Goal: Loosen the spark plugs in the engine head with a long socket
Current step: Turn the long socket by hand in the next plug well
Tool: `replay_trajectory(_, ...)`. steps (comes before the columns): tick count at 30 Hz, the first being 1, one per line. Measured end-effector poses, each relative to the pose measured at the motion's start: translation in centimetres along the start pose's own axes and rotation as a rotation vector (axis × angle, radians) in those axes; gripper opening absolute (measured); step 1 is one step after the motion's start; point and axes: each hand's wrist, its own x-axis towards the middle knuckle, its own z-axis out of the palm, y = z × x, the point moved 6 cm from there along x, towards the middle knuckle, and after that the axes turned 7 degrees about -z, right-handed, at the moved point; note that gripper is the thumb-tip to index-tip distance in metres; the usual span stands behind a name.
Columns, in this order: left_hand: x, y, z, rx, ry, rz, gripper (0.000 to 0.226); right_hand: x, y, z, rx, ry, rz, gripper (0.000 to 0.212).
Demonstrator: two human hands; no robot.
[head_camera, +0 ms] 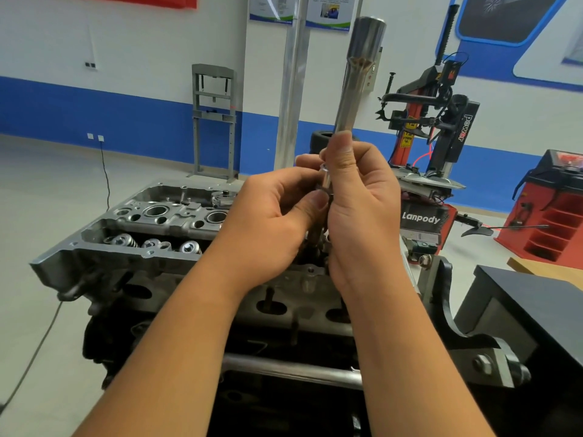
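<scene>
The right hand gripped the long socket by its lower end, fingers curled round it, holding it upright above the engine head with the wide end uppermost. The left hand pinched a small part at the socket's lower end; that part was mostly hidden. A tyre changer stood behind the engine head.
</scene>
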Motion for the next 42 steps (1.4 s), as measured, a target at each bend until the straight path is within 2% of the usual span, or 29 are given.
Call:
replay_trajectory(4, 0.03, -0.1, -0.15, 0.002, -0.003, -0.009, 0.027, 0.0, -0.22, -0.01, -0.006, 0.002, -0.003, 0.032)
replay_trajectory(13, 0.16, -0.07, -0.55, 0.078, -0.02, -0.036, 0.029, 0.06, -0.75, -0.18, -0.102, -0.013, -0.074, 0.014)
replay_trajectory(28, 0.09, 0.01, 0.28, 0.113, -0.152, -0.025, 0.04, 0.09, -0.88, -0.44, -0.051, -0.006, -0.078, 0.019)
replay_trajectory(42, 0.07, -0.1, -0.5, 0.061, 0.03, -0.021, 0.031, 0.29, -0.66, -0.43, -0.143, -0.015, -0.076, 0.011)
